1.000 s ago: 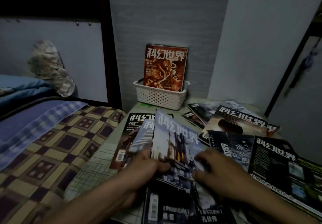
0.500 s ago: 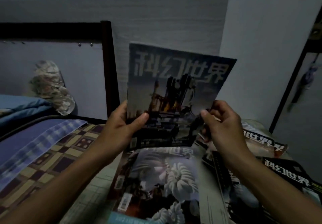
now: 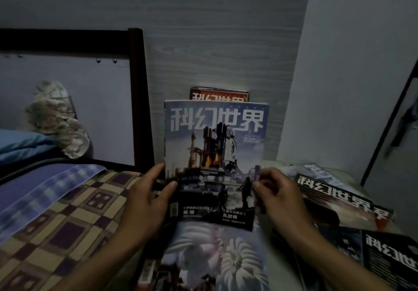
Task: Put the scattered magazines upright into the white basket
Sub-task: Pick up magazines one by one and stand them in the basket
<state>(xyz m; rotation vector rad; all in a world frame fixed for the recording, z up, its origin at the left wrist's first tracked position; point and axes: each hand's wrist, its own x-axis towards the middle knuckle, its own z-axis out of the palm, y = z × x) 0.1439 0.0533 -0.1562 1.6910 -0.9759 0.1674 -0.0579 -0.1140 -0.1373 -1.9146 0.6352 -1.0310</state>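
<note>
Item: bed (image 3: pixel 67 211), far left, lying under a checkered cover with a blue plaid cloth over it; a dark bed frame post (image 3: pixel 138 96) is standing at its right edge, and a patterned bundle (image 3: pixel 56 118) is resting against the headboard panel.

Item: left hand (image 3: pixel 147 202), gripping the left edge of the held magazine, thumb lying across the front cover and fingers (image 3: pixel 156 173) curling behind it.

Item: blue magazine (image 3: pixel 214 159), centre, being held upright and facing the camera by both hands; its cover is showing a rocket on a launch structure under large white Chinese characters. It is hanging above the table and in front of the basket's position.

Item: red magazine (image 3: pixel 218 95), standing upright directly behind the blue one against the wood-grain wall panel (image 3: pixel 226 41); only its top strip is showing. The white basket itself is being hidden by the held magazine, so whether the red one is sitting in it cannot be told.

Item: flower-cover magazine (image 3: pixel 214 256), lying flat on the table below the held one.

Item: right hand (image 3: pixel 278 195), pinching the right edge of the blue magazine, fingers (image 3: pixel 269 175) curled round it.

Item: scattered magazines, right, lying flat and overlapping on the table (image 3: pixel 352 177): a stack with a dark cover (image 3: pixel 339 202) on top, and a black-cover magazine (image 3: pixel 389 259) nearer the camera.
</note>
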